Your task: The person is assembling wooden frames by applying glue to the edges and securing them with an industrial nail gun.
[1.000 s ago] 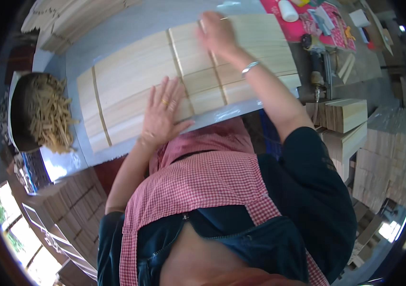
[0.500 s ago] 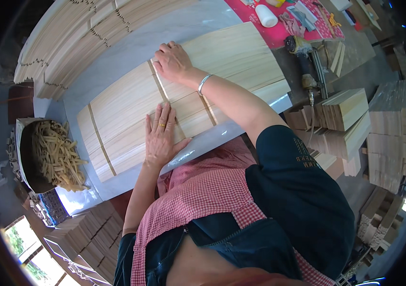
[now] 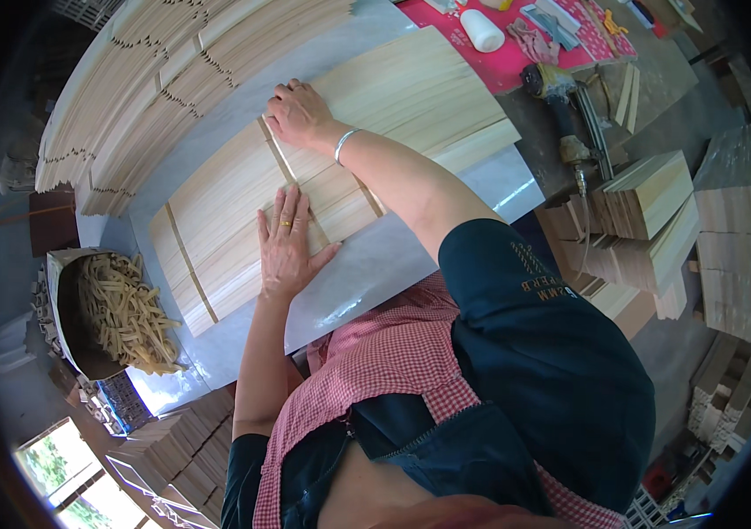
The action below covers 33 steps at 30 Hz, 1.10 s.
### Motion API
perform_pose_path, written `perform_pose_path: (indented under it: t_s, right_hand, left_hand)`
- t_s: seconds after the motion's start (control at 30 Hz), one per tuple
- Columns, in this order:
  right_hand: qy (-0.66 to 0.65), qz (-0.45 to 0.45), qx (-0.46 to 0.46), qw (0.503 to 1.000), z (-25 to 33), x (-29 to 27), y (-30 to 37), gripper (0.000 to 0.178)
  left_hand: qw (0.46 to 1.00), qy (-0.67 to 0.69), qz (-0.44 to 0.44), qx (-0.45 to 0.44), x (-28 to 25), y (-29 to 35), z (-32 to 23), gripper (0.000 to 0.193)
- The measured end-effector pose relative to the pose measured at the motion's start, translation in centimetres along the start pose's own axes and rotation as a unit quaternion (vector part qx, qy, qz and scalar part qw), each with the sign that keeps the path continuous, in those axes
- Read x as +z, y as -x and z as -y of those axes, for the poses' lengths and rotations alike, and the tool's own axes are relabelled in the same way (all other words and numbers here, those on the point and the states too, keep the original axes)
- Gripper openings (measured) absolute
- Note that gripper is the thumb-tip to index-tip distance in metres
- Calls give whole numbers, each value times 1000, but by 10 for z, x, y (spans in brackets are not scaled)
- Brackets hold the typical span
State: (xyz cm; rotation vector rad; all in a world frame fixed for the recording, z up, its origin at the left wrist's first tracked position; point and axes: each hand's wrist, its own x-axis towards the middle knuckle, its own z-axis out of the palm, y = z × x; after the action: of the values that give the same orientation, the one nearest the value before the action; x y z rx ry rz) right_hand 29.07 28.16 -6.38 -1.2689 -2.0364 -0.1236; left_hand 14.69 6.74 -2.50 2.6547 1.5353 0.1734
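Pale wooden boards [image 3: 411,97] lie flat on the grey table, with narrow tan bands [image 3: 183,256] crossing them. My left hand [image 3: 286,242] rests palm down on the near part of the boards, its fingers stretched and the thumb out to the side. A ring is on one of its fingers. At the far edge, my right hand [image 3: 298,113] is closed, fingers curled down beside the end of a tan band. What its fingertips hold is hidden. A silver bracelet [image 3: 345,145] circles the right wrist.
Stacked boards [image 3: 142,97] stand along the table's far left. A box [image 3: 63,300] of tan bands sits at the left edge. Rightward are a power tool [image 3: 561,110], a white bottle [image 3: 482,31] on a pink cloth [image 3: 446,31], and wood piles [image 3: 649,203].
The boards have slid away from me, both hands moving with them, and more table surface shows in front. My view has shifted slightly too.
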Motion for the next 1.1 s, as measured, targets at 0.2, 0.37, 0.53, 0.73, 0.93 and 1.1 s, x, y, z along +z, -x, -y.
perform_pose_path:
  t_s: [0.2,0.37,0.53,0.73,0.93,1.1]
  right_hand:
    - [-16,7,13,1000,-16,-38,21,19]
    - [119,-126,132,976,-98,-185,109,39]
    - [362,-34,271,891,-178,-288,205,41]
    - [312,38,345,885,-203,-302,231,42]
    - [322,-10,393,861,-224,-291,190,43]
    - [181,-139,268,936,-231,-232,127,46]
  left_hand:
    - [1000,8,-13,10,5,-3,1,94]
    - [1000,5,-16,4,2,2,4,94]
    - [1000,-22,-8,5,5,-1,6,96]
    - [1000,-14,13,-10,-3,-2,-3,100]
    - [1000,-7,11,26,-7,-33,-32,103]
    - [994,-34,68,80,-1,-79,-71,103]
